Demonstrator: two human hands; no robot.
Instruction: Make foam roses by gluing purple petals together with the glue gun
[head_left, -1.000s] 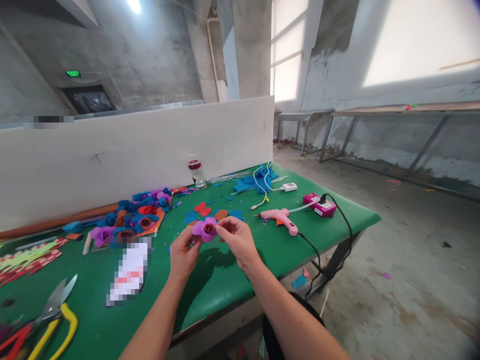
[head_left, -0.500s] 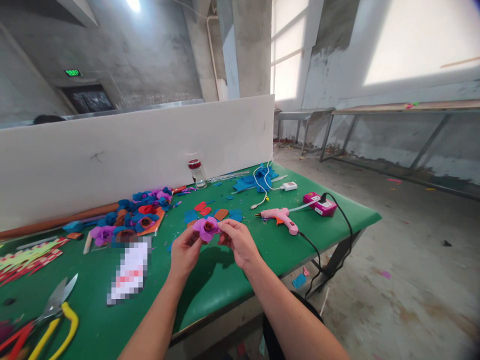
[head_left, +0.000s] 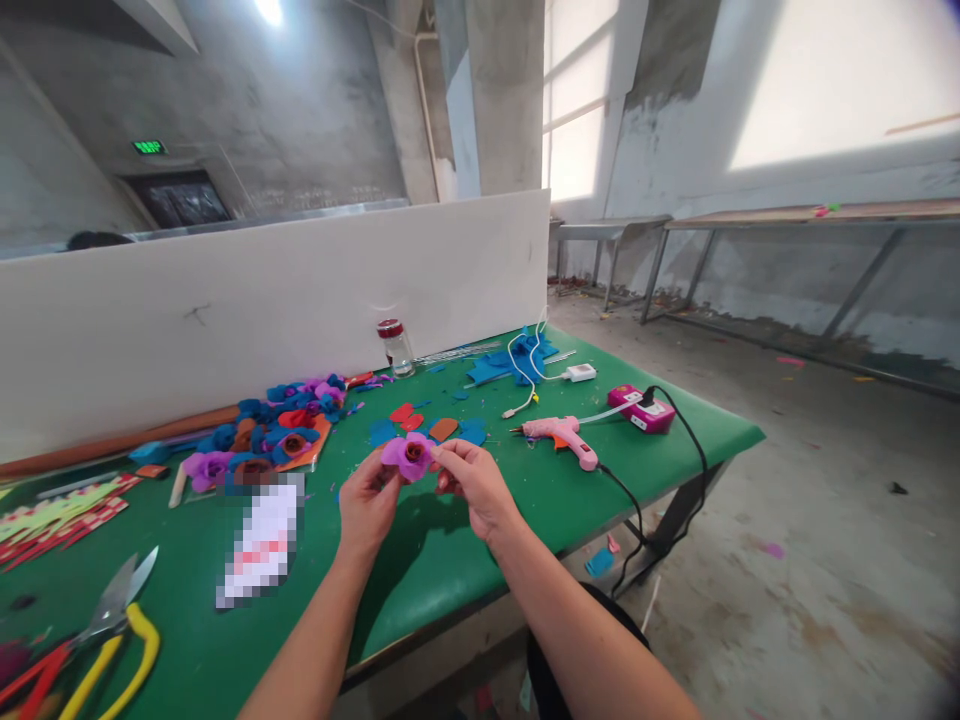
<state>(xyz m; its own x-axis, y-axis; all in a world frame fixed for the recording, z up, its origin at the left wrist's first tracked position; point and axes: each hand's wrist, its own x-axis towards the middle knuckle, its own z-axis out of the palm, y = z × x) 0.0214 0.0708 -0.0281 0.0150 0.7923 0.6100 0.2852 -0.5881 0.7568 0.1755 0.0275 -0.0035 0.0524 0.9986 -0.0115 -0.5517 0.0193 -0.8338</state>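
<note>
A purple flower with a dark red-brown centre (head_left: 409, 456) is held between both hands above the green table (head_left: 420, 590). My left hand (head_left: 369, 502) pinches its left side, and my right hand (head_left: 474, 482) has fingertips closed on its right edge. Just beyond the flower lie red petals (head_left: 403, 412), an orange-brown piece (head_left: 444, 429) and blue pieces (head_left: 472, 431). To the right rests a pink glue gun (head_left: 562, 434), its nozzle pointing left. Many finished-looking blue, purple and red flowers (head_left: 289, 440) are piled at the left.
Yellow-handled scissors (head_left: 112, 625) lie at the near left. A glass jar (head_left: 395, 348) stands by the white partition (head_left: 300, 290). The magenta power strip (head_left: 640, 408) has a black cable. A white cable with an adapter (head_left: 580, 373) crosses blue scraps.
The flower has shifted slightly left and turned a little, its centre facing more toward the camera. Both hands still hold it, with small finger movements.
</note>
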